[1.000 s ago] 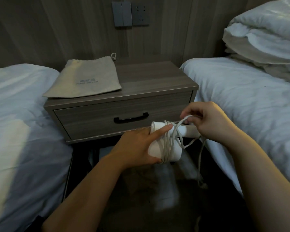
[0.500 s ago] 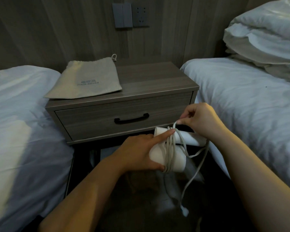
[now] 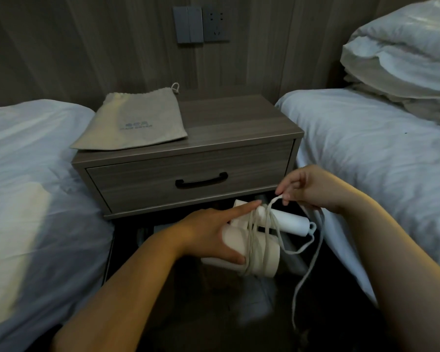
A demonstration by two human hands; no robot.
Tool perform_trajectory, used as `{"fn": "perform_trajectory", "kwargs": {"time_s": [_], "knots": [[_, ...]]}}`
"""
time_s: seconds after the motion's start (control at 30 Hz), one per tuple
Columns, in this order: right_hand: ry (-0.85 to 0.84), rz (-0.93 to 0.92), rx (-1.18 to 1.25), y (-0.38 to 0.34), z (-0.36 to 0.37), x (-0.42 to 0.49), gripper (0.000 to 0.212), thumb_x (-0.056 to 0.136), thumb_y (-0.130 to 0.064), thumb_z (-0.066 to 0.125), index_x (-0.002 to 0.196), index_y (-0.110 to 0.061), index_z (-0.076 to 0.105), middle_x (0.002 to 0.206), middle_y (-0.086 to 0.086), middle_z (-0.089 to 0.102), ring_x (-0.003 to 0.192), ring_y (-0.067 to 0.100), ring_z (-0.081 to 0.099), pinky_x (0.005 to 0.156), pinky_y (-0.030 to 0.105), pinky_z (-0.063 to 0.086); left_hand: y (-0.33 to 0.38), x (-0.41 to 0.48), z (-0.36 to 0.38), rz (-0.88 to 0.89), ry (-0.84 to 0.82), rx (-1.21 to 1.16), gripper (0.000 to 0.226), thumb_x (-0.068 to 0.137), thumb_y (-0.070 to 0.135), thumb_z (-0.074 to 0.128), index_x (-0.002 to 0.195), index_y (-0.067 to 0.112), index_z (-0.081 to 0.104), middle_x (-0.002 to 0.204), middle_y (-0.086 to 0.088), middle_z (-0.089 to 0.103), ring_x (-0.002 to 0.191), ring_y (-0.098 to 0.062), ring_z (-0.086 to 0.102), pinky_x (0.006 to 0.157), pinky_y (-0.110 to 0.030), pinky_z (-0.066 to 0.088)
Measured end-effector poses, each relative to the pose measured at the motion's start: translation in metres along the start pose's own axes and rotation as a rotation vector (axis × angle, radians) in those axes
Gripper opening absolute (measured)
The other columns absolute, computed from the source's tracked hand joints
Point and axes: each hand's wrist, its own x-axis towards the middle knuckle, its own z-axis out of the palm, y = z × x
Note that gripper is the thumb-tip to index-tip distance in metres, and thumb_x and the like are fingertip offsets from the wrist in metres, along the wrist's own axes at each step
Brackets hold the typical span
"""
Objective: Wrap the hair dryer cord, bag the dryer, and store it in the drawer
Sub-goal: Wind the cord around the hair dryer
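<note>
step: wrapping cord (image 3: 267,224) round dryer (image 3: 272,257)
your left hand (image 3: 208,232): grips dryer
your right hand (image 3: 313,189): pinches cord
next: loop the loose tail

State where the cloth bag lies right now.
In the head view, the cloth bag lies on the left of the nightstand top, above the closed drawer.

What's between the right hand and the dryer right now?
Only a short run of cord: the right hand pinches it just above the dryer, and it drops onto the wraps there. Head view.
</note>
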Motion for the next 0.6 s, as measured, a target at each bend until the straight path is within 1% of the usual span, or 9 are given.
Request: {"fn": "perform_trajectory", "kwargs": {"time_s": [0.13, 0.2, 0.33, 0.4, 0.47, 0.5, 0.53, 0.57, 0.6], "knots": [[0.194, -0.053, -0.126, -0.005, 0.007, 0.006, 0.008, 0.076, -0.007, 0.072, 0.070, -0.010, 0.068, 0.059, 0.006, 0.071, 0.039, 0.002, 0.048, 0.041, 0.010, 0.038, 0.004, 0.000, 0.001, 0.037, -0.040, -0.003, 0.099, 0.072, 0.049, 0.071, 0.122, 0.077, -0.010, 0.132, 0.003, 0.051, 0.106, -0.017, 0.054, 0.096, -0.039, 0.046], [0.251, -0.076, -0.171, -0.004, 0.010, 0.009, 0.011, 0.072, -0.014, 0.077, 0.069, -0.008, 0.068, 0.054, 0.007, 0.068, 0.044, 0.005, 0.053, 0.045, 0.007, 0.041, 0.005, 0.001, 0.002, 0.057, -0.057, -0.045, 0.098, 0.073, 0.046, 0.072, 0.121, 0.077, -0.008, 0.134, 0.005, 0.049, 0.109, -0.016, 0.052, 0.097, -0.038, 0.045], [0.158, -0.052, -0.099, 0.004, 0.009, 0.012, 0.013, 0.072, -0.013, 0.078, 0.066, -0.007, 0.068, 0.049, 0.003, 0.063, 0.036, -0.001, 0.049, 0.041, 0.006, 0.038, 0.001, 0.000, 0.001, 0.067, -0.080, -0.313, 0.098, 0.073, 0.033, 0.076, 0.124, 0.076, 0.004, 0.138, 0.016, 0.043, 0.121, -0.008, 0.047, 0.102, -0.033, 0.041], [0.116, -0.010, -0.034, 0.012, 0.007, 0.014, 0.014, 0.073, -0.013, 0.078, 0.062, -0.013, 0.070, 0.052, -0.001, 0.066, 0.044, 0.000, 0.054, 0.045, 0.011, 0.043, -0.001, 0.001, -0.001, 0.120, -0.074, -0.480, 0.097, 0.074, 0.023, 0.076, 0.127, 0.071, 0.011, 0.136, 0.025, 0.040, 0.122, 0.001, 0.046, 0.100, -0.024, 0.041], [0.084, 0.005, 0.096, 0.024, 0.006, 0.018, 0.021, 0.075, -0.007, 0.074, 0.058, -0.017, 0.071, 0.055, -0.004, 0.068, 0.051, 0.001, 0.059, 0.052, 0.018, 0.048, -0.003, 0.003, -0.001, 0.187, -0.034, -0.607, 0.094, 0.072, 0.024, 0.076, 0.132, 0.063, 0.015, 0.142, 0.024, 0.036, 0.126, -0.001, 0.044, 0.104, -0.027, 0.042], [0.059, 0.019, 0.196, 0.029, 0.007, 0.019, 0.017, 0.071, -0.007, 0.076, 0.059, -0.017, 0.071, 0.055, -0.004, 0.069, 0.053, 0.003, 0.061, 0.054, 0.020, 0.049, -0.004, 0.004, -0.001, 0.219, -0.002, -0.653, 0.092, 0.069, 0.030, 0.075, 0.133, 0.061, 0.017, 0.146, 0.020, 0.034, 0.128, -0.005, 0.045, 0.106, -0.031, 0.042], [0.036, 0.039, 0.343, 0.034, 0.010, 0.021, 0.012, 0.061, -0.010, 0.081, 0.060, -0.016, 0.070, 0.054, -0.002, 0.068, 0.053, 0.007, 0.062, 0.053, 0.021, 0.049, -0.004, 0.005, -0.001, 0.239, 0.032, -0.705, 0.092, 0.065, 0.038, 0.075, 0.134, 0.059, 0.018, 0.148, 0.017, 0.033, 0.128, -0.009, 0.046, 0.106, -0.035, 0.042], [-0.007, 0.064, 0.507, 0.037, 0.014, 0.023, 0.016, 0.052, -0.011, 0.083, 0.059, -0.013, 0.069, 0.050, 0.001, 0.065, 0.050, 0.010, 0.059, 0.049, 0.020, 0.047, -0.004, 0.006, -0.001, 0.248, 0.068, -0.773, 0.094, 0.060, 0.046, 0.077, 0.135, 0.057, 0.020, 0.147, 0.016, 0.035, 0.127, -0.011, 0.049, 0.104, -0.035, 0.044], [-0.053, 0.057, 0.614, 0.037, 0.018, 0.022, 0.015, 0.052, -0.012, 0.082, 0.057, -0.012, 0.068, 0.048, 0.001, 0.061, 0.045, 0.010, 0.053, 0.046, 0.017, 0.041, -0.003, 0.007, -0.001, 0.250, 0.105, -0.849, 0.099, 0.056, 0.053, 0.080, 0.136, 0.054, 0.021, 0.144, 0.018, 0.038, 0.125, -0.009, 0.050, 0.101, -0.032, 0.045]]}}
